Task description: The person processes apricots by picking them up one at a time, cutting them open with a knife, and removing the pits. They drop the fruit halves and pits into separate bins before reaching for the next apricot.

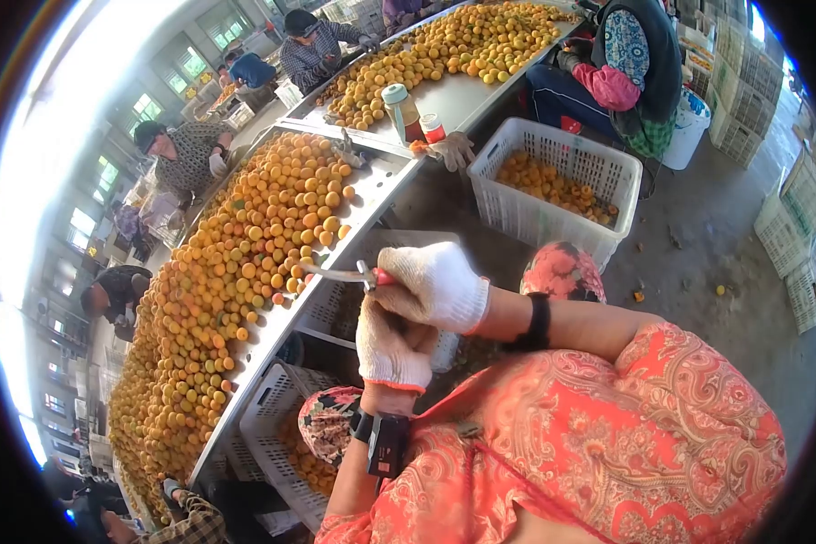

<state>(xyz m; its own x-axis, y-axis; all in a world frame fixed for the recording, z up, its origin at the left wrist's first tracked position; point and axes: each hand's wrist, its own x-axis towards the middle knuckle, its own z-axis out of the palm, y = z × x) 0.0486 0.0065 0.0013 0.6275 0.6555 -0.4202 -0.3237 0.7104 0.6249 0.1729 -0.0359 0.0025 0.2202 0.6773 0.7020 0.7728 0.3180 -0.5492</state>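
Note:
My right hand [440, 286], in a white knitted glove, is closed around the red handle of a tool with a thin curved metal blade [335, 274] and a short crosspiece near the handle. The blade points left toward the table's edge. Just below, my left hand [392, 349], gloved too, has its fingers curled up close against the right one; what it holds, if anything, is hidden. Beyond the blade, a thick layer of orange-yellow apricots [245, 245] covers the metal table [363, 204].
A white crate [630, 204] of opened fruit stands at upper right, another crate [254, 426] below the table's edge. A bottle [401, 113], a red-and-white container [432, 128] and a loose glove [453, 150] sit near the table corner. Several people work around the tables.

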